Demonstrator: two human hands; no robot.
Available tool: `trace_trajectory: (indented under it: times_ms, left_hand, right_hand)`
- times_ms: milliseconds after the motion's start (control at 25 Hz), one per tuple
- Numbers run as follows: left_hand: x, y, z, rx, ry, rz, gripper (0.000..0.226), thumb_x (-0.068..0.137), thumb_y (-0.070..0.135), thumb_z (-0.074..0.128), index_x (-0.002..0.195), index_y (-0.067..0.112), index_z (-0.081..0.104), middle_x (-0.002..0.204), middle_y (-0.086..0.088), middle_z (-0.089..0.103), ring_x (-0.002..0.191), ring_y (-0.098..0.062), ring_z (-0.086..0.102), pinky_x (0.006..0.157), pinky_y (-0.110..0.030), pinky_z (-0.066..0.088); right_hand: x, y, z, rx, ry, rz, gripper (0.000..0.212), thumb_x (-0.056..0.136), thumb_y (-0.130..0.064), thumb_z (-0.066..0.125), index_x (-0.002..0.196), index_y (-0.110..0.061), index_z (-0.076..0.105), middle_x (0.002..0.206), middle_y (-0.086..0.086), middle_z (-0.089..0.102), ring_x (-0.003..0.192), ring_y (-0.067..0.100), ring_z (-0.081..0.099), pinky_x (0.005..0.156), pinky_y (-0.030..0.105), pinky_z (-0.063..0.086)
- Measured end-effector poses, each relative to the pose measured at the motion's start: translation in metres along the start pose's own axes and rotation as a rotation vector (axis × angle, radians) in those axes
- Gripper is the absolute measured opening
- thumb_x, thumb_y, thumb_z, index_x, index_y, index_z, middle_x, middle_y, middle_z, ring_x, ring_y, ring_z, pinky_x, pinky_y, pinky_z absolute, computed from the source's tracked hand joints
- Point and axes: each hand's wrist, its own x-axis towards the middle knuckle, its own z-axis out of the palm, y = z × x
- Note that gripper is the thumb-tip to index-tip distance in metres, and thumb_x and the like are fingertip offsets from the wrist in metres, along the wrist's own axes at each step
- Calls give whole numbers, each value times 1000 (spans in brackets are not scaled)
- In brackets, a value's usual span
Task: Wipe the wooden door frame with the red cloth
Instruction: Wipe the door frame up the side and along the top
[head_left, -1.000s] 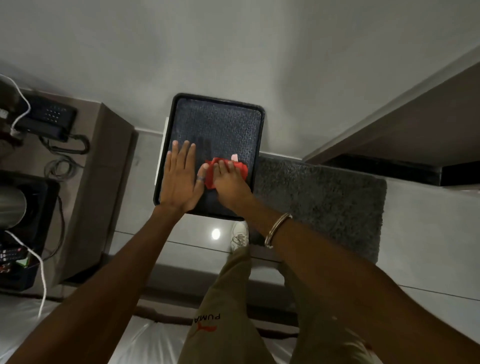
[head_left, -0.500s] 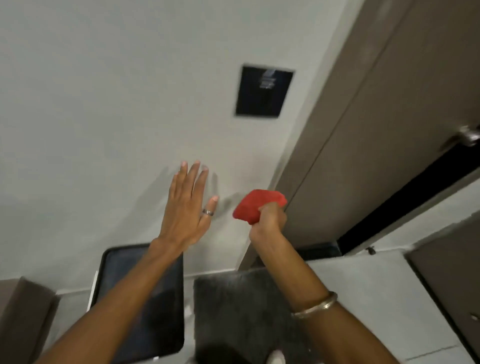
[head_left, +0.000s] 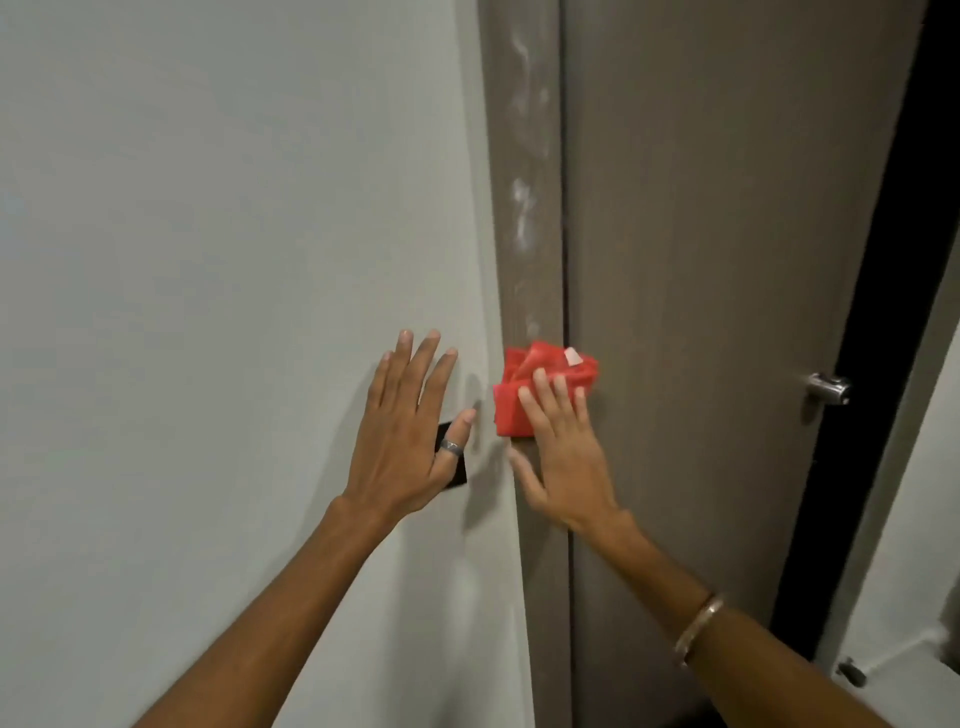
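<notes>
The brown wooden door frame (head_left: 527, 208) runs up the middle of the view, with pale dusty smears above the cloth. My right hand (head_left: 563, 457) lies flat with its fingers on the crumpled red cloth (head_left: 540, 387), pressing it against the frame and the door's left edge. My left hand (head_left: 408, 431), wearing a ring, rests flat and spread on the white wall just left of the frame. It holds nothing.
The brown door (head_left: 717, 312) stands right of the frame, with a metal handle (head_left: 828, 388) at its right edge and a dark gap beyond. A black wall plate (head_left: 457, 467) is partly hidden under my left hand. A white wall (head_left: 208, 260) fills the left.
The view has swung up from the floor mat to the wall and door. My right hand carried the red cloth up and now presses it flat on the frame; my left hand moved onto the wall.
</notes>
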Motion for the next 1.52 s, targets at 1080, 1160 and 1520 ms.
trace_trajectory:
  times_ms: [1080, 1160, 1520]
  left_hand:
    - [128, -59, -1, 555, 300, 60, 72, 106, 44, 40, 168, 19, 11, 174, -16, 18, 162, -29, 7, 133, -44, -2]
    - [128, -60, -1, 567, 316, 55, 71, 106, 44, 40, 167, 18, 13, 174, -16, 18, 162, -26, 2, 133, -44, -2]
    - [124, -62, 5, 587, 329, 11, 74, 105, 50, 38, 168, 20, 14, 177, -7, 5, 163, -26, -5, 133, -47, -1]
  right_hand:
    - [23, 30, 53, -42, 217, -61, 69, 106, -49, 39, 166, -27, 12, 176, -7, 2, 164, 22, 7, 134, 51, 6]
    - [30, 29, 46, -17, 202, -65, 70, 105, -49, 41, 165, -27, 14, 176, -9, 2, 164, 21, 7, 133, 52, 9]
    - [94, 28, 29, -72, 234, -107, 69, 105, -47, 42, 165, -23, 17, 176, -3, 5, 164, 25, 8, 132, 58, 12]
